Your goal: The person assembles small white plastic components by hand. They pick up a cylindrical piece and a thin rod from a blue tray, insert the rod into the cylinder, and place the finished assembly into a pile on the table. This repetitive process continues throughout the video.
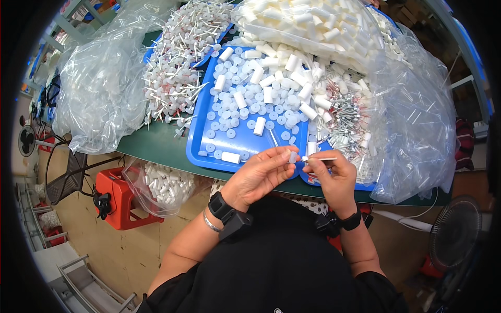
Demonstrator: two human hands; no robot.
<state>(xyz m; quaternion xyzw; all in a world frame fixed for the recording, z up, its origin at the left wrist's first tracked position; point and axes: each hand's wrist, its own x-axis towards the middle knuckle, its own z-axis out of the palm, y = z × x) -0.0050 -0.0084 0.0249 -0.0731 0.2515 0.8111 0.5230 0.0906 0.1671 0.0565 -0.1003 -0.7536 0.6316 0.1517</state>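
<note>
1. Right over the blue tray's near right corner, here's the left hand: palm turned up, thumb and fingertips pinching a small disc, the other fingers loosely curled.
2. And the right hand, just off that corner to the tray's right, has a thin white stick gripped between thumb and fingers.
3. Everything hangs on this line, I'd say: the stick lies nearly level, long axis left to right, roughly along the tray's front edge, left end facing the disc.
4. The disc sits just left of the right hand's fingertips; touching the stick or barely apart, I can't tell.
5. What a pair! Disc milky, translucent, much like the loose discs in the tray; stick plain white, slender, straight, seemingly thicker at its left end.
</note>
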